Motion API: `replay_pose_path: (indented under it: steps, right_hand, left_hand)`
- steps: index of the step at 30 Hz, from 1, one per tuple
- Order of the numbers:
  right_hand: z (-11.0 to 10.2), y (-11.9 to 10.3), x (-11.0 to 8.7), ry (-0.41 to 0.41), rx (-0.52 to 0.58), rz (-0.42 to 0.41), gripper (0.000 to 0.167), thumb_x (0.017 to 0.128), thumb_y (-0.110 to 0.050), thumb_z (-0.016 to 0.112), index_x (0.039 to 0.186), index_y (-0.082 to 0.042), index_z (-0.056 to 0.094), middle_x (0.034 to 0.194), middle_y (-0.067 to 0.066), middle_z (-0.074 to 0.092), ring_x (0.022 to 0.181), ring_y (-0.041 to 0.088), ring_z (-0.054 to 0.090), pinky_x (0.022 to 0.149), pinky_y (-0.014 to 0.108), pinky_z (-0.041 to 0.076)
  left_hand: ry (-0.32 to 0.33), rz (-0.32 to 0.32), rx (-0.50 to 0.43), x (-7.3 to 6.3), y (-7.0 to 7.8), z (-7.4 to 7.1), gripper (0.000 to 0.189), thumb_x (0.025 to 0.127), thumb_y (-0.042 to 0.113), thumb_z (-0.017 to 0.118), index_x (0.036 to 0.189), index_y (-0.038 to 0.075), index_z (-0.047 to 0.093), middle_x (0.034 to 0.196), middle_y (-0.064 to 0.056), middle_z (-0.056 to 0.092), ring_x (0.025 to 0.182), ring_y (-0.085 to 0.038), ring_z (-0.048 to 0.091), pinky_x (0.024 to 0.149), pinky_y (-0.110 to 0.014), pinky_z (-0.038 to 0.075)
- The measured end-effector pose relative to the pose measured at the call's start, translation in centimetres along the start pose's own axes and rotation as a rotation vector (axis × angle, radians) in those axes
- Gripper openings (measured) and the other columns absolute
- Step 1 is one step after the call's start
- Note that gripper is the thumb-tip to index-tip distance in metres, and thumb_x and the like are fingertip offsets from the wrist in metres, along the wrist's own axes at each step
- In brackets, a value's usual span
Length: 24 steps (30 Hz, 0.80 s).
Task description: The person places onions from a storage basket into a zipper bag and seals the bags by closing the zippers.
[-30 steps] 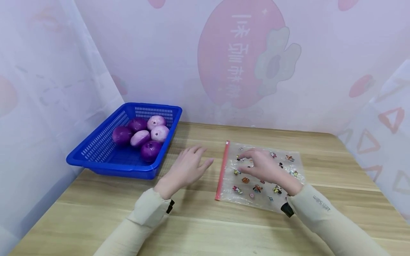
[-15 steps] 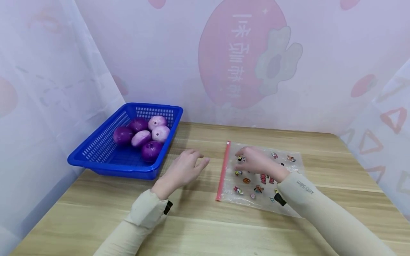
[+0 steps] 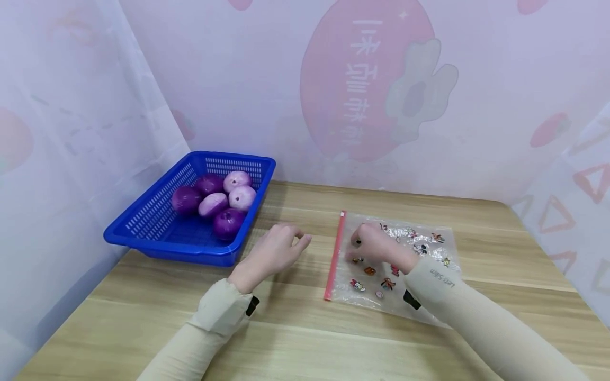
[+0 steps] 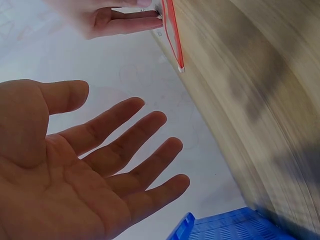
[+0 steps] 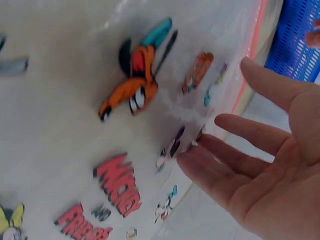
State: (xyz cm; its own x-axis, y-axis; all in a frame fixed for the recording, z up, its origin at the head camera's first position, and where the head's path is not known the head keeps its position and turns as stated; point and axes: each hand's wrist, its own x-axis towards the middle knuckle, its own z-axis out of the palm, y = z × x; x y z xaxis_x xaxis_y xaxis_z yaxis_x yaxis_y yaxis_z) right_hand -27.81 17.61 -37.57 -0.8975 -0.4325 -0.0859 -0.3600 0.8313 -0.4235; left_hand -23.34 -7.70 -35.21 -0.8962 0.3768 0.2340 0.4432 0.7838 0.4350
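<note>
A clear zip bag (image 3: 400, 304) printed with cartoon figures and a red zip strip (image 3: 335, 256) lies flat on the wooden table. Over its zip end, my right hand (image 3: 374, 243) reaches down with the fingertips right at the film. In the right wrist view its thumb and fingers (image 5: 200, 185) stand apart, nothing between them. My left hand (image 3: 274, 251) hovers between the bag and a blue basket (image 3: 181, 254). Its palm (image 4: 65, 195) and spread fingers hold nothing in the left wrist view.
Inside the basket sit several purple onions (image 3: 229, 224), some dark and some pale. The table (image 3: 295, 338) meets a printed curtain (image 3: 257, 95) at the back, with more curtain along both sides.
My right hand has moved left and lower over the bag toward its zip strip, fingers now pointing down. The left hand has shifted only slightly. The view has swung a little left.
</note>
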Motion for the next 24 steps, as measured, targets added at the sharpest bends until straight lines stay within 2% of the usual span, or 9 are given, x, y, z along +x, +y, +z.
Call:
replay_pose_path:
  steps: [4, 5, 7, 9, 12, 18, 24]
  right_hand:
    - [0.3, -0.3, 0.1, 0.010, 0.000, 0.020, 0.025, 0.080, -0.017, 0.083, 0.091, 0.003, 0.074, 0.070, 0.004, 0.055, 0.051, 0.010, 0.036, 0.048, 0.024, 0.034]
    - [0.3, -0.4, 0.1, 0.016, -0.002, 0.019, 0.025, 0.080, -0.017, 0.083, 0.089, 0.003, 0.073, 0.069, 0.003, 0.055, 0.050, 0.010, 0.036, 0.048, 0.024, 0.033]
    - [0.4, -0.6, 0.2, 0.021, -0.004, 0.021, 0.026, 0.083, -0.020, 0.081, 0.072, 0.000, 0.069, 0.059, -0.001, 0.049, 0.047, 0.009, 0.033, 0.046, 0.023, 0.031]
    - [0.4, -0.9, 0.4, 0.022, 0.019, 0.044, 0.041, 0.086, -0.024, 0.079, 0.055, -0.008, 0.056, 0.048, -0.005, 0.033, 0.042, 0.008, 0.028, 0.042, 0.022, 0.026]
    - [0.7, -1.5, 0.8, 0.047, 0.064, 0.101, 0.056, 0.089, -0.032, 0.075, 0.047, -0.015, 0.041, 0.041, -0.009, 0.029, 0.038, 0.006, 0.027, 0.037, 0.020, 0.025]
    - [1.4, -2.7, 1.8, 0.123, 0.109, 0.190, 0.058, 0.083, -0.037, 0.079, 0.049, -0.015, 0.038, 0.043, -0.007, 0.029, 0.039, 0.007, 0.025, 0.036, 0.021, 0.023]
    - [1.8, -3.0, 2.1, 0.094, 0.132, 0.263, 0.052, 0.080, -0.033, 0.083, 0.053, -0.015, 0.042, 0.046, -0.005, 0.033, 0.041, 0.010, 0.031, 0.037, 0.024, 0.026]
  left_hand:
    - [-0.013, -0.008, -0.006, 0.2, 0.0, 0.0, 0.031, 0.101, 0.031, 0.058, 0.101, 0.006, 0.076, 0.105, -0.007, 0.070, 0.095, -0.021, 0.066, 0.080, -0.040, 0.055]
    - [-0.014, -0.008, -0.007, 0.2, -0.1, 0.1, 0.031, 0.101, 0.031, 0.057, 0.101, 0.006, 0.076, 0.104, -0.007, 0.071, 0.093, -0.021, 0.066, 0.079, -0.040, 0.055]
    - [-0.014, -0.010, -0.005, 0.4, -0.1, 0.1, 0.030, 0.100, 0.031, 0.058, 0.098, 0.007, 0.076, 0.102, -0.006, 0.071, 0.088, -0.019, 0.065, 0.075, -0.039, 0.055]
    - [-0.011, -0.010, -0.003, 0.5, -0.2, 0.1, 0.030, 0.100, 0.031, 0.058, 0.095, 0.007, 0.076, 0.098, -0.005, 0.071, 0.083, -0.018, 0.064, 0.072, -0.038, 0.054]
    - [-0.012, -0.019, 0.001, 0.7, -0.4, 0.2, 0.029, 0.100, 0.031, 0.059, 0.092, 0.009, 0.076, 0.095, -0.004, 0.070, 0.079, -0.017, 0.062, 0.068, -0.037, 0.053]
    - [-0.035, -0.037, -0.007, 0.8, -0.3, 0.3, 0.029, 0.100, 0.031, 0.058, 0.096, 0.009, 0.076, 0.098, -0.004, 0.071, 0.078, -0.017, 0.062, 0.065, -0.037, 0.052]
    - [-0.017, -0.030, -0.002, 0.9, -0.3, 0.2, 0.030, 0.100, 0.032, 0.057, 0.090, 0.011, 0.076, 0.094, -0.004, 0.070, 0.077, -0.017, 0.062, 0.066, -0.038, 0.052]
